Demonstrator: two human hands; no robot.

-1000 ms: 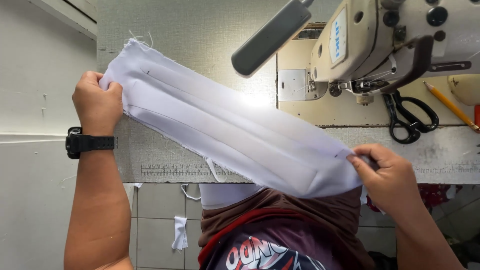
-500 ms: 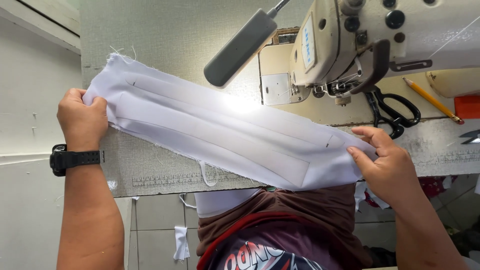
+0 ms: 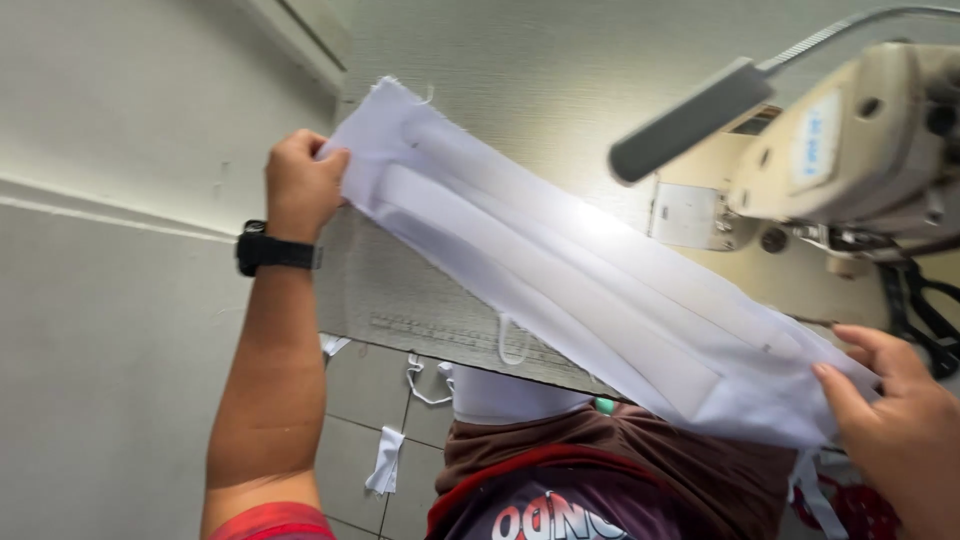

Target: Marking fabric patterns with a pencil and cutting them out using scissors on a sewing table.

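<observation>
Above the counter [image 3: 560, 70], you hold a long white fabric strip [image 3: 580, 280] stretched slantwise between your two hands, its far end up near the wall and its near end low by your body. Your left hand [image 3: 300, 185] is closed in a fist on the frayed upper corner, fingers [image 3: 333, 160] wrapped over the edge. Your right hand [image 3: 900, 420] pinches the lower end, thumb on top; the fingers underneath are hidden by the cloth, so how tightly they close is hard to say.

Judging by how it hangs, the strip is light, soft and limp: it sags a little and will fold wherever it is unsupported. It seems best held at the two ends as you have it, with mild tension. The weave is thin enough for light to pass through, and a doubled band runs lengthwise down the middle, flat and denser than the edges. Loose threads fringe the top corner.

To your right stands a cream sewing machine [image 3: 860, 150] with smooth painted metal, a grey lamp head [image 3: 690, 120] on a flexible arm reaching over it. Black scissors [image 3: 925, 320] lie beside the machine. A black wristwatch [image 3: 270, 250] sits on your left wrist. Small white scraps [image 3: 385, 460] lie on the tiled floor below.
</observation>
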